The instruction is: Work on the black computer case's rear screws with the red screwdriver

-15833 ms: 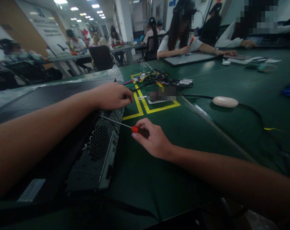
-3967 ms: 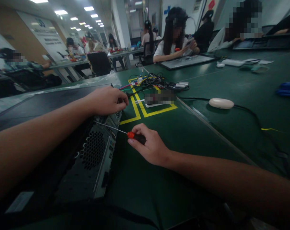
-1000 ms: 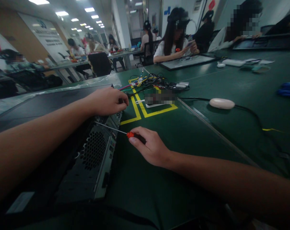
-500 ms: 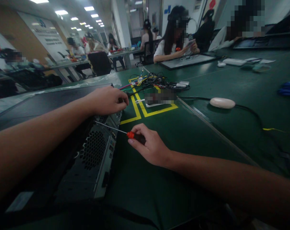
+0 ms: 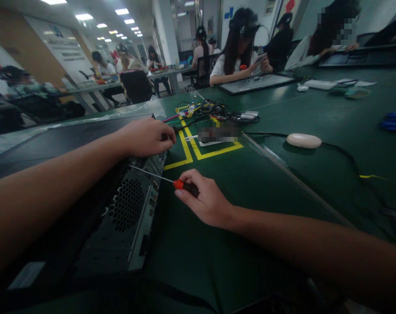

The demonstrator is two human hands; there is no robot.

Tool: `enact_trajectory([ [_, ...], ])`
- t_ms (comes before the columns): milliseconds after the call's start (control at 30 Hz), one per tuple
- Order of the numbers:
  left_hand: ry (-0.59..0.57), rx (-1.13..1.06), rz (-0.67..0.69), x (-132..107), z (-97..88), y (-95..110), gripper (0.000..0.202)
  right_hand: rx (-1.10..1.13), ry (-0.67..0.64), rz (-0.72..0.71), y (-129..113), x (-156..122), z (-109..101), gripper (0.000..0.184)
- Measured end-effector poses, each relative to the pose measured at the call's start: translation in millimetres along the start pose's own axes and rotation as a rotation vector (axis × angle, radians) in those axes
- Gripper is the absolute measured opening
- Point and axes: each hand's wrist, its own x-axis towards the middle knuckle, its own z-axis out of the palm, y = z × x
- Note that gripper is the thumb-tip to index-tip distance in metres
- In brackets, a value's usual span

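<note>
Computer case (image 5: 96, 205) lies flat at 9 o'clock, rear panel facing me. My left hand (image 5: 145, 137) rests on its top rear corner, fingers curled together on the edge. My right hand (image 5: 206, 198) at 6 o'clock, fingers clamped on the screwdriver (image 5: 171, 181), shaft pointing toward 10 o'clock into the panel. White mouse (image 5: 304, 140) at 2 o'clock on the green mat (image 5: 250, 174).

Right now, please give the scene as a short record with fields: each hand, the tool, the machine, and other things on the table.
left hand: rests on the top rear edge of the computer case
right hand: grips the screwdriver by its red-and-black handle
screwdriver tip: at the rear panel of the case
case: lies on its side on the green table
nearby: white mouse, cable bundle, yellow tape lines
</note>
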Motion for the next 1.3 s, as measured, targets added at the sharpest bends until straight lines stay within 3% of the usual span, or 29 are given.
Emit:
enact_trajectory([
  [567, -0.051, -0.01, -0.016, 0.6, -2.6, 0.9, 0.046, -0.066, -0.016, -0.076, -1.9, 2.1, -3.0, 0.02],
  [800, -0.015, -0.012, -0.009, 0.8, -0.3, -0.2, 0.045, -0.04, -0.006, -0.023, -1.8, 0.0, -2.2, 0.024],
  [1300, -0.033, -0.003, -0.004, 1.4, -0.9, -1.3, 0.043, -0.05, 0.004, -0.039, 0.9, 0.5, -1.8, 0.015],
])
